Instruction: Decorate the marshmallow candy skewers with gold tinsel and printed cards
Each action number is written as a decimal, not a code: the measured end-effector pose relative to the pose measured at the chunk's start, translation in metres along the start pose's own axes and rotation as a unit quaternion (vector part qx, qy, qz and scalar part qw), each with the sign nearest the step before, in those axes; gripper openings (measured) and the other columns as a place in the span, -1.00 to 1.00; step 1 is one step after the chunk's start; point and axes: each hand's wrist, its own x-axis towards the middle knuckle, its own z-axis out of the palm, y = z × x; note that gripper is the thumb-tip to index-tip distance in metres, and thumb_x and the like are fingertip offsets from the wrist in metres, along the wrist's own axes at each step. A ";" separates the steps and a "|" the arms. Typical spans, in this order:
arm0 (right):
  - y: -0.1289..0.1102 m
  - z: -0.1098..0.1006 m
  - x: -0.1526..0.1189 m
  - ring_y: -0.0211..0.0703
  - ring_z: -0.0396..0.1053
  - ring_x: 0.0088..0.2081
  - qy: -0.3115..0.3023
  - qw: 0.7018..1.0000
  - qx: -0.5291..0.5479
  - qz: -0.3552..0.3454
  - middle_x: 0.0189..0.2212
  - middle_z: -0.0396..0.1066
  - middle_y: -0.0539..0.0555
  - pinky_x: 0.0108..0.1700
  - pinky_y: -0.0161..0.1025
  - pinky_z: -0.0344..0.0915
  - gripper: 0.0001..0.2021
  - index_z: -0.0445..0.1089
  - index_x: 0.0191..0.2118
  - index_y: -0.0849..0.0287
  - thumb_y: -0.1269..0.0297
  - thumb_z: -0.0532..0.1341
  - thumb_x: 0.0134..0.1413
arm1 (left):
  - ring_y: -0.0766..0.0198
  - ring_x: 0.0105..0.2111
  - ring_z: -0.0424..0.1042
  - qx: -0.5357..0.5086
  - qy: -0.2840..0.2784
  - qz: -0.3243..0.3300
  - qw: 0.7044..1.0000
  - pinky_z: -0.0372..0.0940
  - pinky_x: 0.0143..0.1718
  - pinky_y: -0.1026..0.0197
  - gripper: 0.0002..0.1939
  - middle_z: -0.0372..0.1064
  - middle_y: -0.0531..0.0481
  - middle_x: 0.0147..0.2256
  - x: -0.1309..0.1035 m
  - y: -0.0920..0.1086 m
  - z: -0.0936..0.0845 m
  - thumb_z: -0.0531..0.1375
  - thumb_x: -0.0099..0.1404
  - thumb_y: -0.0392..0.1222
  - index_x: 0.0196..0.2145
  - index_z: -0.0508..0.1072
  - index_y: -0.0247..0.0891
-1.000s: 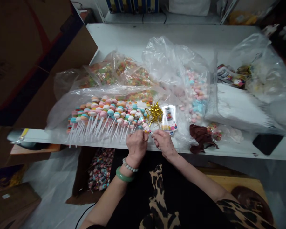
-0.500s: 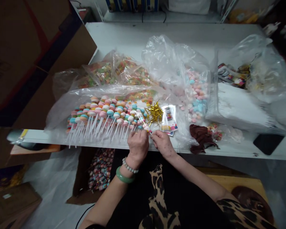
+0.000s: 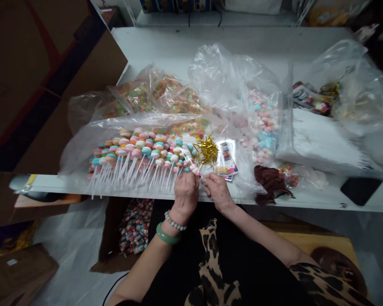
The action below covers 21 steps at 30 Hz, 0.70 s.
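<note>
Our left hand closed on the lower end of a wrapped marshmallow skewer, its candies just beyond our fingertips, our right hand pinched narrow (grip unclear), at the worktop's front edge

One head-worn camera peers forward and down, close over the bare left hand, bare right hand, long white table!
</note>
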 end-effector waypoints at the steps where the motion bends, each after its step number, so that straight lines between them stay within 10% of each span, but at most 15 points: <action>1: 0.000 0.000 0.000 -0.38 -0.05 -0.73 0.002 1.000 -0.002 -0.001 -0.78 0.08 -0.19 -0.64 -0.37 -0.08 -0.83 0.24 -0.49 0.11 0.16 0.14 -0.02 | 0.18 -0.48 0.30 -0.018 0.002 -0.003 1.000 0.16 -0.31 0.13 -0.74 0.28 -0.04 -0.56 0.000 0.001 -0.001 0.00 0.36 -0.26 -0.49 0.33 -0.20; 9: -0.001 -0.007 0.002 -0.35 0.04 -0.68 0.013 0.997 -0.046 -0.060 -0.75 0.12 -0.16 -0.60 -0.37 -0.02 -0.81 0.25 -0.51 0.12 0.16 0.13 0.02 | 0.28 -0.47 0.33 -0.282 0.000 -0.120 0.952 0.21 -0.35 0.22 -0.83 0.36 0.03 -0.49 -0.004 0.015 -0.029 0.08 0.35 -0.14 -0.33 0.42 -0.21; 15: -0.001 -0.015 -0.003 -0.30 0.07 -0.64 0.011 0.990 -0.090 -0.105 -0.72 0.09 -0.16 -0.55 -0.34 0.03 -0.81 0.26 -0.45 0.10 0.15 0.11 0.11 | 0.38 -0.51 0.31 -0.523 -0.029 -0.336 0.783 0.23 -0.45 0.30 -0.69 0.34 0.07 -0.44 0.002 0.014 -0.029 0.14 0.30 0.10 -0.32 0.40 -0.23; 21: 0.003 -0.007 -0.017 -0.21 0.28 -0.46 0.028 0.951 -0.239 -0.196 -0.53 0.35 -0.02 -0.35 -0.31 0.16 -0.79 0.31 -0.43 0.10 0.19 0.06 0.17 | 0.43 -0.53 0.26 -0.655 -0.105 -0.398 0.634 0.21 -0.44 0.35 -0.62 0.31 0.07 -0.54 0.007 0.029 -0.017 0.38 0.00 0.04 -0.53 0.42 -0.35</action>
